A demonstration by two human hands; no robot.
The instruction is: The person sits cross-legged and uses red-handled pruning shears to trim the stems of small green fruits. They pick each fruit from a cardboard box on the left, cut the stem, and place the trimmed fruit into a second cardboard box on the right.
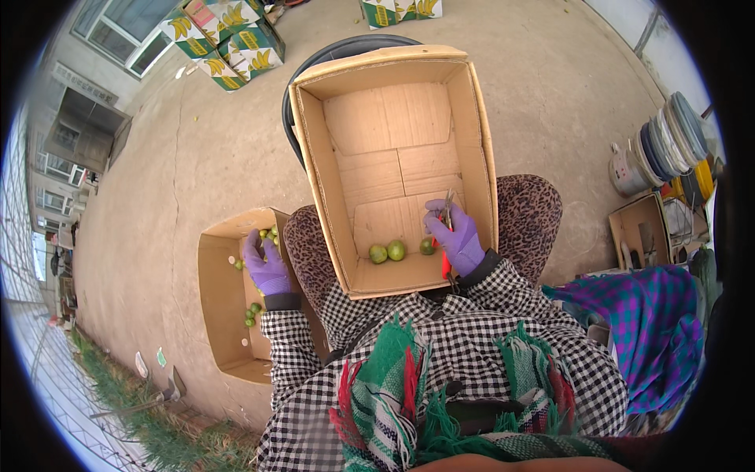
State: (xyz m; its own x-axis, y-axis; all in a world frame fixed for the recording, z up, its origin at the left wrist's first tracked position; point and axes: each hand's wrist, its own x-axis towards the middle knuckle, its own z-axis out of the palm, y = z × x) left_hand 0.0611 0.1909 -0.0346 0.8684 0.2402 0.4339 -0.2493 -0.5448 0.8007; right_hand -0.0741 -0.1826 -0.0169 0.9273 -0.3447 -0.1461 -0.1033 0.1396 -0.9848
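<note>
My right hand (pixel 457 239), in a purple glove, grips red-handled pruning shears (pixel 446 268) with the blades pointing away from me. It is inside the near right part of an open cardboard box (pixel 371 174) on my lap. Beside it lies a round green fruit (pixel 426 246), with two more green fruits (pixel 396 250) further left, along the near side. My left hand (pixel 266 265), gloved the same way, reaches into a lower cardboard box (pixel 221 295) at my left. Its fingers are apart near small green and yellowish fruits (pixel 270 233); no fruit shows in its grasp.
A black round rim (pixel 289 118) shows behind the lap box. Banana cartons (pixel 236 50) are stacked at the far left, with another carton (pixel 401 12) beyond. At right are stacked buckets (pixel 660 144), a small cardboard box (pixel 640 230) and a purple-teal checked cloth (pixel 637 330). Concrete floor (pixel 236 153) surrounds me.
</note>
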